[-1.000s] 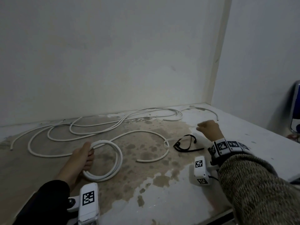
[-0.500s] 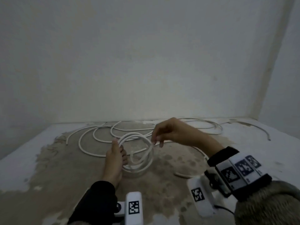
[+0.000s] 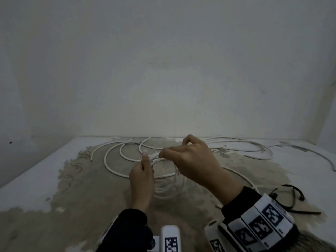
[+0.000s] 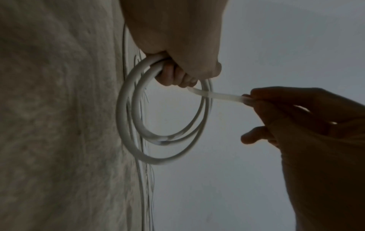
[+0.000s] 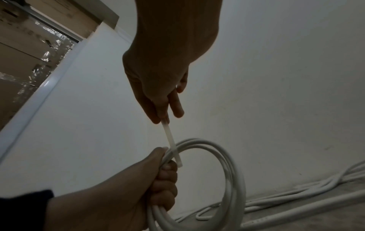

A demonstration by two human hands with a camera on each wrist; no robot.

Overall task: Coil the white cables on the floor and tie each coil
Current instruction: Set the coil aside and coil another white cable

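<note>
My left hand [image 3: 145, 160] grips a small coil of white cable [image 3: 169, 191] by its top and holds it above the floor. The right hand [image 3: 163, 154] pinches one end of a thin translucent white tie. In the left wrist view the tie [image 4: 217, 95] runs from the right hand [image 4: 250, 100] across the coil [image 4: 126, 125] to the curled fingers of the left hand [image 4: 177, 76]. The right wrist view shows the tie [image 5: 170, 140] slanting down from the right hand [image 5: 162, 119] onto the coil [image 5: 235, 179], beside the left hand [image 5: 165, 171].
Long loose white cables [image 3: 116, 151] loop over the stained floor behind the hands and stretch right along the wall [image 3: 254, 153]. Black ties [image 3: 294, 197] lie on the floor at the right. The loose cables [image 5: 296, 201] also show low in the right wrist view.
My right hand came from the floor at the right over to the coil with the tie. The left hand lifted the coil off the floor. The head view swung left.
</note>
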